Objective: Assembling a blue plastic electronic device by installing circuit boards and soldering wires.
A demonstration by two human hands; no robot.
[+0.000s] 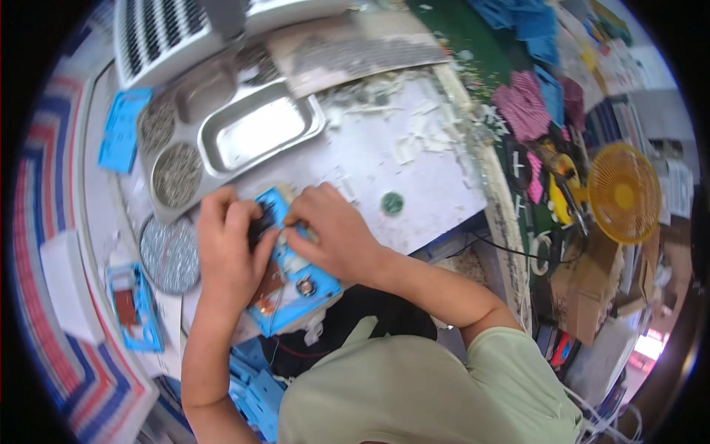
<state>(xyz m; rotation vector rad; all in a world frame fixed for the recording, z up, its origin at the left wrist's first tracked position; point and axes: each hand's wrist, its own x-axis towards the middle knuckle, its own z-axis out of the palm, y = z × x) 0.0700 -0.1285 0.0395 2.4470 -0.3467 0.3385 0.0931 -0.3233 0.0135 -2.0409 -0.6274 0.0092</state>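
At the table's near edge, one blue housing (325, 298) lies beneath two hands. It holds one round metal component (305, 286), just below the right fingertips, and a brown board beside the left wrist. The left hand (235, 244) bends its thumb and fingers around one black part (260, 220) at the housing's upper end; I cannot tell whether they grip it. The right hand (333, 229) has its fingertips bunched close together over the housing's middle, and whatever they pinch is hidden. To the left stand one round dish (168, 251) of small metal pieces and a second blue housing (153, 325). Beyond sits one compartment tray (214, 181), bearing one shiny steel pan (259, 127). One green disc (392, 203) lies farther right.
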